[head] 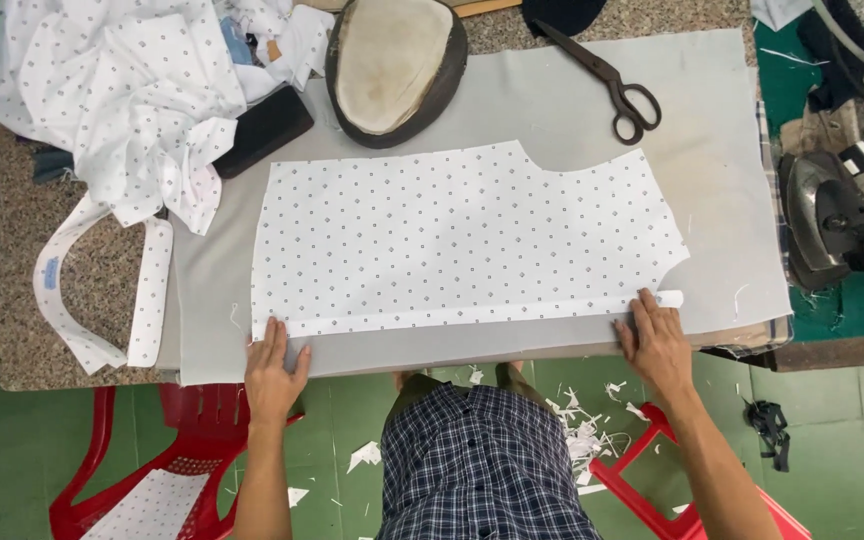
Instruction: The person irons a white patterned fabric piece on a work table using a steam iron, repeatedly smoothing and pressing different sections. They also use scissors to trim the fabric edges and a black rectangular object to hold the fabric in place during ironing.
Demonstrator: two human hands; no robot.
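A white dotted cut fabric panel [462, 235] lay flat mid-frame, its long axis left to right. The left hand [274, 372] and right hand [655, 340] pressed open-palmed on its folded lower corners, well apart.

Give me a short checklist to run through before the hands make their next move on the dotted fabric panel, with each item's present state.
1. Both hands on the panel's near edge: left hand at the left corner, right hand at the right corner. Ok.
2. Dotted fabric panel lies flat on the grey pad, no big wrinkles showing. Ok.
3. Near edge folded into an even strip along its length. Ok, though the parts under the hands are hidden.
4. Scissors lie apart from the panel. Ok.
5. Iron sits off the pad at the right, clear of the fabric. Ok; whether it is hot, cannot tell.
6. Pile of dotted cloth overlaps the pad's left corner. Not ok.
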